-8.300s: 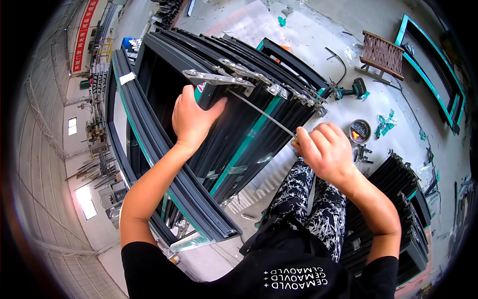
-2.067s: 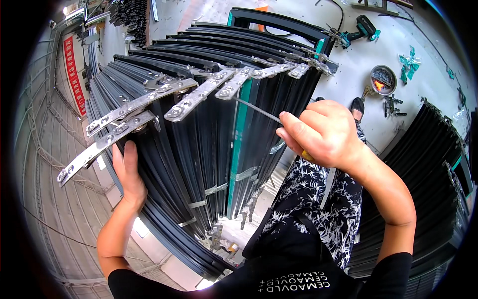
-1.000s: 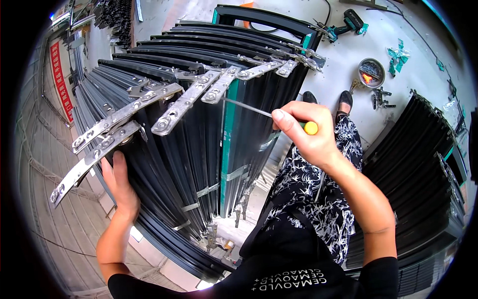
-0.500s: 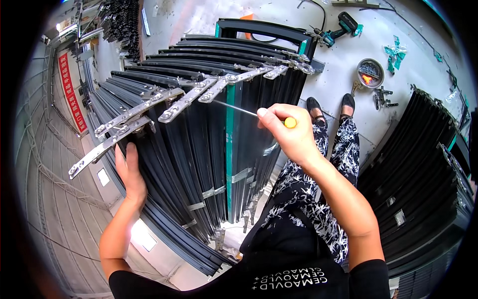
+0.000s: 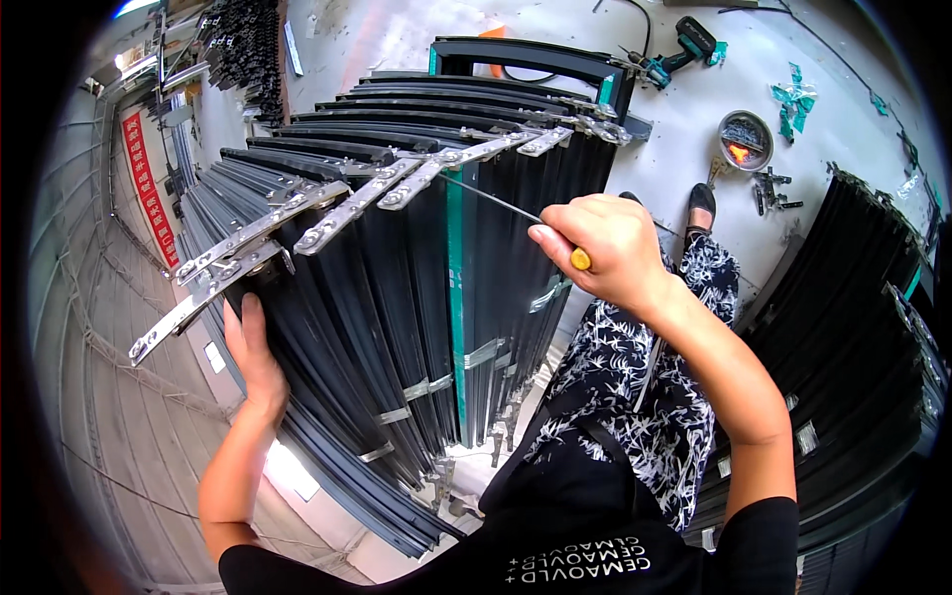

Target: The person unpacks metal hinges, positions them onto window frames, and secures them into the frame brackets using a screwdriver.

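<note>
My right hand (image 5: 610, 248) is closed around a screwdriver (image 5: 501, 204) with a yellow handle and a long thin shaft. The shaft slants up and left. Its tip reaches the metal hinge arms at the top of a row of upright black frames (image 5: 397, 297); whether it touches a screw is too small to tell. Several silvery hinge arms (image 5: 362, 205) with screws and rivets stick out from the frame ends. My left hand (image 5: 260, 362) grips the side of the leftmost black frame, thumb on the near face, other fingers mostly hidden behind it.
A cordless drill (image 5: 684, 52) lies on the pale floor at the far right, near a round metal pan of small parts (image 5: 746, 141). Crumpled green tape (image 5: 795, 102) and loose hinges (image 5: 773, 190) lie close by. Another stack of black frames (image 5: 843, 337) stands at right.
My right hand has moved slightly right, and the screwdriver tip has shifted up and right along the hinge arms. The left hinge arms appear a little lower and further left. My left hand keeps its grip.
</note>
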`<act>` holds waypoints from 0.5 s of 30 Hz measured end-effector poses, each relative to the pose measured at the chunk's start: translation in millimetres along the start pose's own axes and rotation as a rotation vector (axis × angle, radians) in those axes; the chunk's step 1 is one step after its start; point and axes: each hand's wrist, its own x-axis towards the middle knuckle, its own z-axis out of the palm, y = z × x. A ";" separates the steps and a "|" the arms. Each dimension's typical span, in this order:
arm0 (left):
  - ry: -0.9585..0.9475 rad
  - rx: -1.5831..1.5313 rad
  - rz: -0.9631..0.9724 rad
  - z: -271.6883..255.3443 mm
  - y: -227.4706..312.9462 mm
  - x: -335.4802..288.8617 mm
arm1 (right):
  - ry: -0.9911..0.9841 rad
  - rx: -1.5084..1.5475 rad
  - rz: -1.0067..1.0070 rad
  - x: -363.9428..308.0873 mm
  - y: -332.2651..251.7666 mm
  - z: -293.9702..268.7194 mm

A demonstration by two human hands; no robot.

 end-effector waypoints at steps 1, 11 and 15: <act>-0.001 -0.002 0.001 -1.7 -1.7 -0.8 | -0.005 0.000 -0.024 0.9 2.3 3.5; -0.008 -0.019 -0.025 -4.6 1.6 -5.0 | -0.026 0.001 -0.052 2.8 5.2 7.4; -0.014 -0.036 -0.021 -2.1 2.4 -3.6 | -0.027 0.000 -0.050 4.1 8.1 7.7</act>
